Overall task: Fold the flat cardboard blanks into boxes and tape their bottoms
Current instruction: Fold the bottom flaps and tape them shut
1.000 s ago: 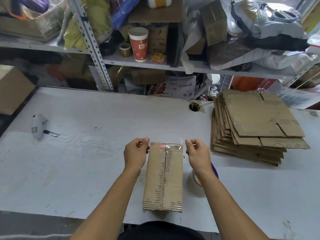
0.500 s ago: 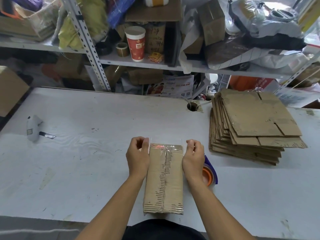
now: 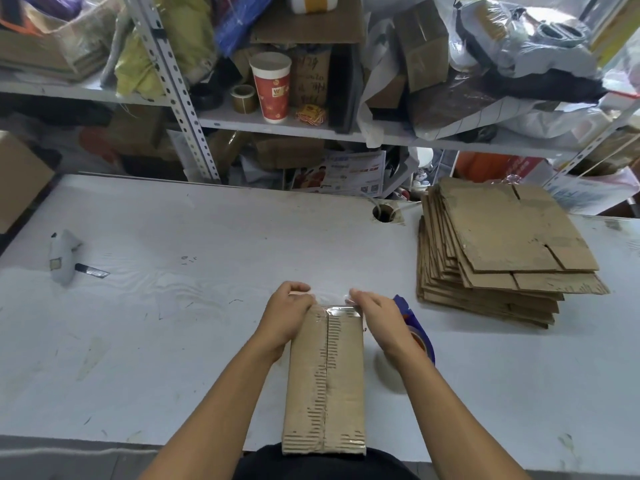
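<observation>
both hands moved inward, pressing glossy tape onto corrugated box.

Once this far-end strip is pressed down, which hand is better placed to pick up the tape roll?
Probably the right hand: the tape roll lies just beside its wrist, right of the box. The left hand would have to cross over the box.

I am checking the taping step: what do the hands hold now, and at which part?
Both hands, left and right, hold the clear tape strip by its two ends, across the far edge of the box.
</observation>
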